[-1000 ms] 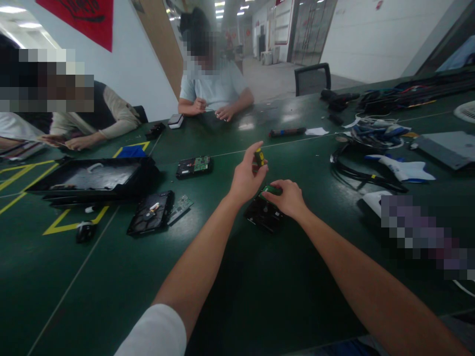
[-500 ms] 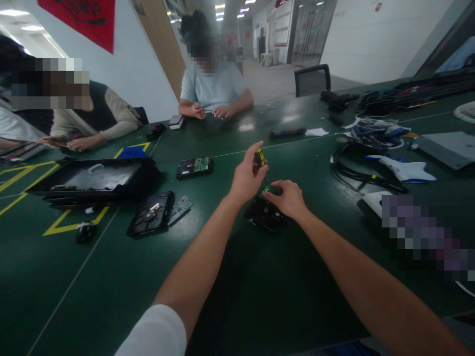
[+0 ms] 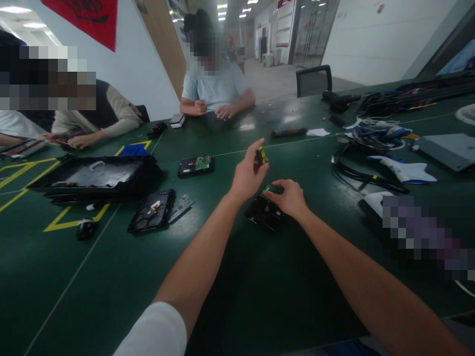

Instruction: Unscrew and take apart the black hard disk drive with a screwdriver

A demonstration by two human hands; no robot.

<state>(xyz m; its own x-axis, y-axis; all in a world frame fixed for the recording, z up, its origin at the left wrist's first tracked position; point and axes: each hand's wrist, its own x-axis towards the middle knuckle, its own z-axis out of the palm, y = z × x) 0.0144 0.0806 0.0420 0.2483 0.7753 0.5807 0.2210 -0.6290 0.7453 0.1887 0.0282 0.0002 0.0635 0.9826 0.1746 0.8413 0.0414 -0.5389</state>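
Here, left hand (image 3: 248, 175) pinching yellow-black screwdriver handle (image 3: 261, 155), right hand (image 3: 289, 198) on flat black hard drive (image 3: 264, 213)

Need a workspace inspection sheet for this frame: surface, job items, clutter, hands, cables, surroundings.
Surface: dark green table, yellow tape marks at left.
Job's things: hard drive under the right hand; yellow-and-black screwdriver handle in the left hand.
Clutter: two more drives, black tray.
Grippers: left hand pinches the handle; right hand rests on the drive's green board.
Cables: black loops at right.
Surroundings: two seated co-workers, empty chair.
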